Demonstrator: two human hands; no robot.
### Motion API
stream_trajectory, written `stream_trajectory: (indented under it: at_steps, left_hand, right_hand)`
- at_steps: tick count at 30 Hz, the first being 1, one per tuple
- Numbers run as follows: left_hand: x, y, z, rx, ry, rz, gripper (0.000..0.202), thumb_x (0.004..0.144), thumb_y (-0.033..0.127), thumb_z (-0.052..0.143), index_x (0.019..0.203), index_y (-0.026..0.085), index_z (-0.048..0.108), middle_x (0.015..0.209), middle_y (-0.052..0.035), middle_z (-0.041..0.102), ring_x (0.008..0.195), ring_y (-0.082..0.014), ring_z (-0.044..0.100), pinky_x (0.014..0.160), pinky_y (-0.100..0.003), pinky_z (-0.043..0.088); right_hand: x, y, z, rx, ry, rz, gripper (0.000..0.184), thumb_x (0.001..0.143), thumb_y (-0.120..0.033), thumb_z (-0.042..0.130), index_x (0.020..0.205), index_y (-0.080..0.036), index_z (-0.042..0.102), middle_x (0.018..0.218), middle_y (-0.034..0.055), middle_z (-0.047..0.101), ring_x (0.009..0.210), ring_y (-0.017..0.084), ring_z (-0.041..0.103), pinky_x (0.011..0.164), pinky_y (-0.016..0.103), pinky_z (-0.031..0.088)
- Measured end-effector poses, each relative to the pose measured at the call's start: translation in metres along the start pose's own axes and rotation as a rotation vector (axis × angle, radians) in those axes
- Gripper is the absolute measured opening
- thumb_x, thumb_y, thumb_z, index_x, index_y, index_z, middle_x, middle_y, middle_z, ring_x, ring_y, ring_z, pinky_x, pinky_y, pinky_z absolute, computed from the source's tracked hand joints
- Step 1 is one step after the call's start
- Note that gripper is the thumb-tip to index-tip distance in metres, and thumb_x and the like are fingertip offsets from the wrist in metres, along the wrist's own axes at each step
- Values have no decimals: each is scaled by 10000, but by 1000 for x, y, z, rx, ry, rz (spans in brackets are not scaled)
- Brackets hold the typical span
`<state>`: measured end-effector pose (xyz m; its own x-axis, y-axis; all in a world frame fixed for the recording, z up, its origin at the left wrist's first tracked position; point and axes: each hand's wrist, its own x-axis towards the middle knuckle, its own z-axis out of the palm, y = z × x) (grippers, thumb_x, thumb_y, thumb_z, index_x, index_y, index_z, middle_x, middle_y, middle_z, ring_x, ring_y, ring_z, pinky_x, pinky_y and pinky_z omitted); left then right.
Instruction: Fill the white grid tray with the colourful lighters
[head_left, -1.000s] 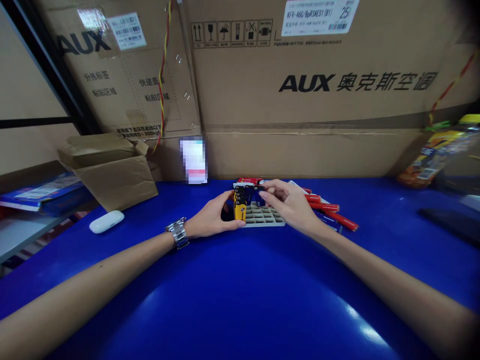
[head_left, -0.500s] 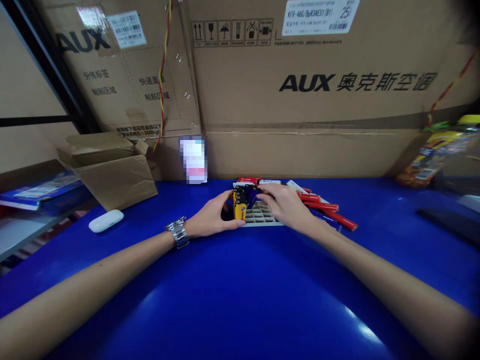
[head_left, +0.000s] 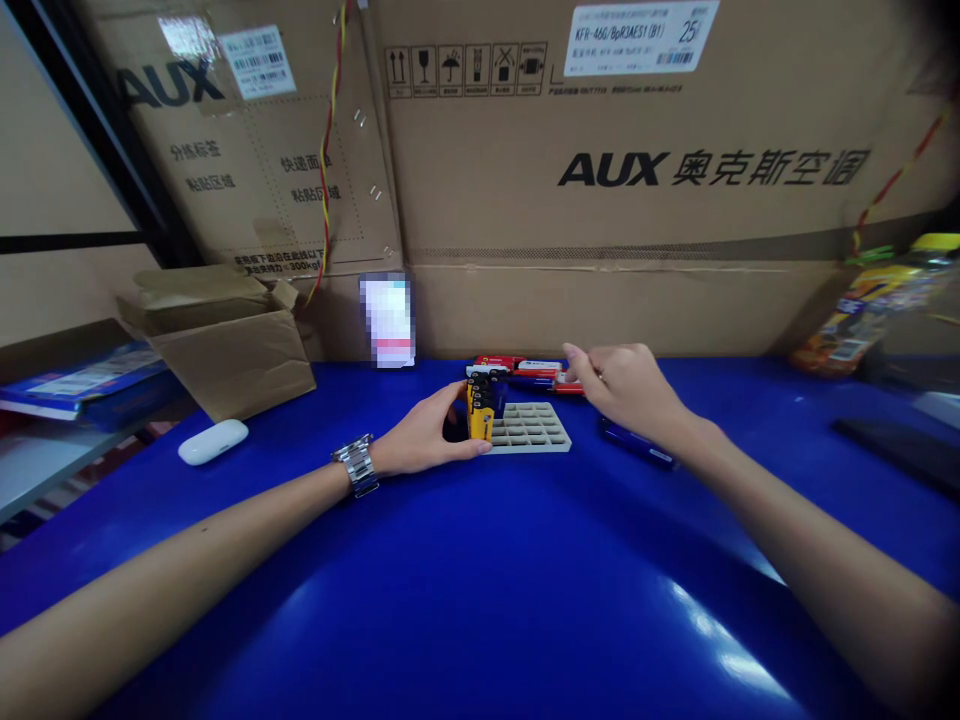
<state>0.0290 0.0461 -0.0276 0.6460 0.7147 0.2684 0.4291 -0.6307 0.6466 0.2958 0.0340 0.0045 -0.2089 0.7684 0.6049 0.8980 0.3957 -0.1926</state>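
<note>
My left hand (head_left: 427,430), a metal watch on its wrist, grips the left end of a pale grid tray (head_left: 555,443). Its fingers and thumb close around several upright yellow lighters (head_left: 480,415) with black tops. Beside them in the tray stands a dark blue lighter (head_left: 500,402). My right hand (head_left: 634,388) is above the table, right of the tray, with its fingers curled; whatever they may hold is hidden. Red and white lighters (head_left: 536,368) lie behind the tray, partly covered by this hand. Below it rests a loose blue lighter (head_left: 637,443).
A phone (head_left: 388,320) leans against the large cardboard boxes (head_left: 480,200) at the back. On the left are an open small carton (head_left: 232,350) and a white earphone case (head_left: 213,442). A drink bottle (head_left: 855,320) and a dark flat object (head_left: 900,450) are at right.
My right hand has drawn back from the tray, moving right over the loose lighters, and its fingers have left the blue lighter standing there. My left hand has stayed in place.
</note>
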Motion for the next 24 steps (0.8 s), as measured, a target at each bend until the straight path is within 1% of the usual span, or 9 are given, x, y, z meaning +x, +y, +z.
stream_trajectory:
  at_steps: [5,7,9,10,12,15,20,22,24]
  left_hand:
    - [0,-1,0,20,1,-8,745,723,479,670,1331,156,386,1300,-164,514,1034,-295,571,797,-422,502]
    - [0,-1,0,38,5,-9,756,723,493,666,1336,154,382,1313,-170,503,1058,-305,559,797,-422,501]
    - [0,0,0,45,6,-11,768,721,505,663,1340,152,378,1323,-172,495,1071,-309,552,803,-422,499]
    - [0,0,0,44,7,-10,771,720,508,664,1339,150,377,1323,-171,496,1074,-308,551,809,-422,498]
    - [0,1,0,40,12,-5,769,721,504,666,1338,148,376,1316,-166,503,1076,-303,552,821,-422,496]
    - [-1,1,0,46,25,-12,755,726,489,669,1332,141,383,1306,-170,511,1076,-303,553,824,-424,498]
    - [0,-2,0,74,69,-14,729,752,468,649,1343,142,374,1308,-174,509,1086,-312,555,843,-448,494]
    - [0,-4,0,88,96,-21,711,774,451,627,1354,139,361,1311,-175,507,1098,-310,553,869,-458,484]
    - [0,-6,0,97,115,-27,696,792,440,609,1361,130,354,1315,-176,506,1128,-308,539,909,-464,466]
  right_hand:
    - [-1,23,-2,-77,-202,-43,484,957,-388,299,620,-187,583,564,89,578,539,191,516,583,337,329]
    - [-4,24,4,-212,-232,-68,364,942,-266,297,804,-152,613,720,132,630,640,223,536,595,341,327]
    - [-7,22,13,-365,-229,-115,301,902,-171,315,1027,-129,586,915,166,638,788,263,536,629,348,336]
    - [-8,21,18,-423,-222,-140,320,895,-165,323,1106,-132,562,992,171,624,852,280,522,653,354,342]
    - [-10,19,27,-475,-215,-181,343,919,-241,342,1179,-151,548,1087,170,593,942,305,489,700,370,353]
    - [-10,19,37,-462,-204,-216,367,925,-371,399,1162,-168,593,1122,163,570,987,312,464,749,383,367]
    - [-7,17,36,-423,-149,-175,280,900,-270,438,1014,-173,675,1030,149,607,947,297,486,757,399,377]
    - [-5,18,34,-296,-123,-97,270,888,-255,441,967,-165,683,968,146,625,909,284,518,738,399,394]
    - [-3,19,35,-41,-78,48,242,866,-282,472,900,-163,680,869,123,635,826,257,555,705,391,419]
